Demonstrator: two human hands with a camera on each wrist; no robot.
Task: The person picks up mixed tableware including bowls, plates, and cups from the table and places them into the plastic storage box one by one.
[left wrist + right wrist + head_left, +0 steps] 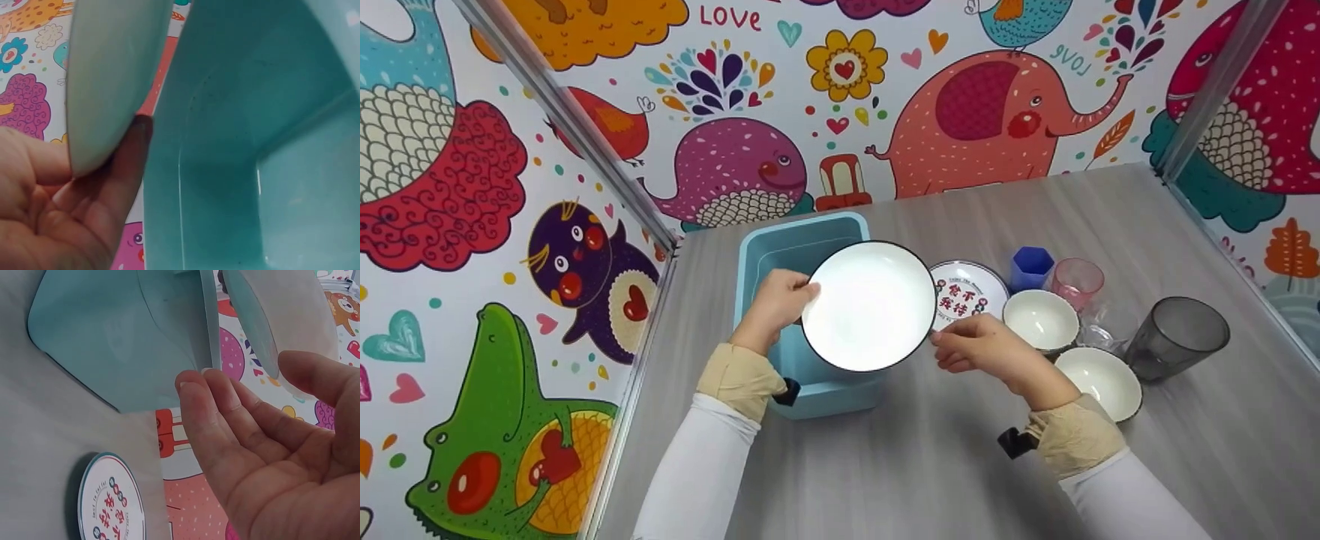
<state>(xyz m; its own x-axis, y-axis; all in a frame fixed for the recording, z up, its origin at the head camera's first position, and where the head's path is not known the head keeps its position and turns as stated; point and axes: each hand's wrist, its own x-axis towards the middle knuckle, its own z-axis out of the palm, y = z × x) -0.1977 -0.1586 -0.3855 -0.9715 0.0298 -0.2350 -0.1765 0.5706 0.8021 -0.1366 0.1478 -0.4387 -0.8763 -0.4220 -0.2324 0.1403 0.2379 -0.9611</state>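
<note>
A round white plate point(870, 306) with a thin dark rim is held up above the table, over the right part of a light blue plastic bin point(802, 401). My left hand point(777, 306) pinches its left edge, the thumb on the white face and the fingers behind, as the left wrist view shows. At the opposite edge is my right hand point(979, 346), fingertips right by the rim. In the right wrist view its fingers point(205, 422) are extended and the thumb stands apart from them. The bin's inner wall point(225, 169) fills much of the left wrist view.
Behind my right hand lies a plate with red lettering point(960, 289). Further right stand a blue cup point(1031, 268), a pink cup point(1078, 281), a clear glass point(1102, 326), two white bowls point(1041, 319) and a dark grey tumbler point(1174, 341). Printed panels point(840, 127) border the table.
</note>
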